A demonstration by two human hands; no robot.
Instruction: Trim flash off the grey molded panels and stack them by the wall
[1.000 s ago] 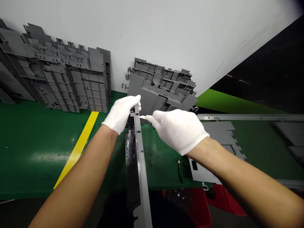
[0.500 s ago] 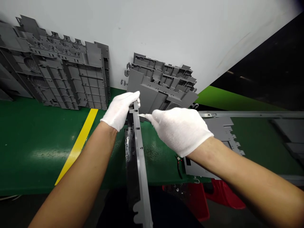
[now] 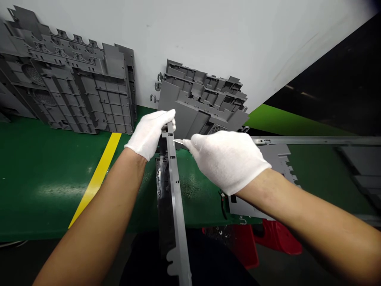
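The left hand is gripping the far end of a grey panel, fingers curling over its corner. The right hand is pinching a small blade — its tip is lying at the panel's edge, just below the left fingers — and stacked panels are leaning beyond both hands.

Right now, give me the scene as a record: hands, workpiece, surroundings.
left hand: gloved, gripping gray panel near far end
right hand: gloved, holding thin blade, tip at panel's edge, contact unclear
workpiece: gray panel, on edge
bench: green, yellow stripe left of gray panel
pliers: on bench, right of gray panel
behind: panel stacks against white wall
below: red bin
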